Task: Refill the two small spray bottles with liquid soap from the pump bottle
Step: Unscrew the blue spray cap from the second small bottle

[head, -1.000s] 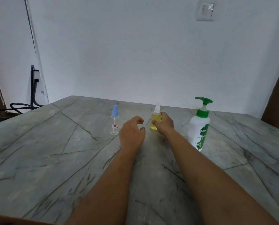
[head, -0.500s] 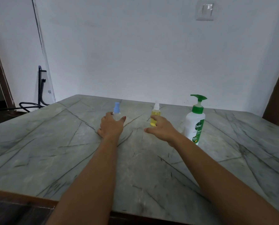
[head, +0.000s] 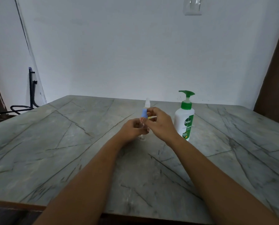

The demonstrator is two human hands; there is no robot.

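My left hand point(head: 133, 129) grips the body of a small clear spray bottle with a blue cap point(head: 143, 113), upright over the middle of the marble table point(head: 70, 143). Its base shows just below the hand. My right hand point(head: 160, 125) is at the bottle's top, with curled fingertips pinching the blue cap. The second small spray bottle point(head: 147, 102), white-capped with yellow liquid, stands behind my hands and is mostly hidden by them. The white pump bottle point(head: 184, 122) with a green pump head stands upright just right of my right hand.
The table's near edge runs along the bottom of the view. A white wall stands behind the table with a switch plate point(head: 193, 5) high on it. A black metal frame and cable point(head: 32, 88) sit at the far left.
My left hand has brought the blue-capped bottle from the left to the middle, in front of the yellow one. My right hand has left the yellow bottle and come to the blue cap.
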